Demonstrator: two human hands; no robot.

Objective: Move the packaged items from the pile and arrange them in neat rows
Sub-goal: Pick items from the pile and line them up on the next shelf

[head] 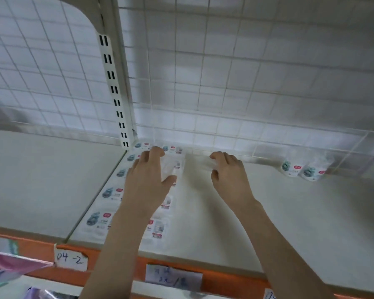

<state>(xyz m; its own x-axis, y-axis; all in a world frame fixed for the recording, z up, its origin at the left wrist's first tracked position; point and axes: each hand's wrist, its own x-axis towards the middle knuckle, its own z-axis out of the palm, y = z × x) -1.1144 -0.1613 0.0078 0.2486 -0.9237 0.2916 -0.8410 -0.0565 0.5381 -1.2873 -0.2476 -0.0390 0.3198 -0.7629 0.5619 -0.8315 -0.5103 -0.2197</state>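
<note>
Flat packets in rows along shelf at 9 o'clock; small pile at 2 o'clock by grid wall. Left hand spread flat on rows. Right hand loosely curled near centre, grip unclear through blur.

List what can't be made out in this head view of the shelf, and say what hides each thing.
- Packages in the rows: several partly covered by the left hand and its forearm.
- Package at the right hand: motion blur; whether its fingers grip anything is unclear.
- Pile at the back right: print too small and blurred; its right end fades into blur.
- Paper label on the orange shelf edge: handwriting too blurred to read.
</note>
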